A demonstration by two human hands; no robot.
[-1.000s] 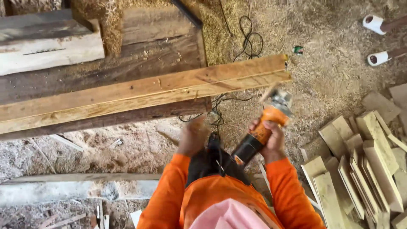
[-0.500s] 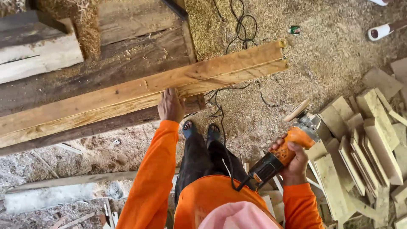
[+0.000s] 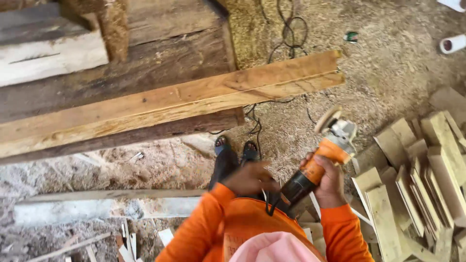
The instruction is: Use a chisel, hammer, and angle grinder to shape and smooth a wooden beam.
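We see the right hand [image 3: 330, 180] wrapped tight around the orange body of an angle grinder [image 3: 318, 157], fingers curled under it and the thumb over the top — a full grip, not a pinch. The grinder is held in the air in front of the person's chest, tilted up and to the right, with its pale sanding disc [image 3: 327, 119] at the far end and clear of any wood. Its black cord [image 3: 272, 201] loops down from the dark rear end toward the orange shirt. The left hand [image 3: 250, 178] hovers just beside the grinder's rear end, blurred, so we cannot tell whether its fingers are spread or closed, nor whether it touches the tool. Below the hands we see two sandalled feet [image 3: 238, 148] on a floor of sawdust [image 3: 388, 68]. A long pale plank [image 3: 170, 104] lies across dark, heavy timbers [image 3: 145, 63] ahead of the person, well apart from the disc. To the right lies a heap of short wooden offcuts [image 3: 417, 179] — near the right elbow.
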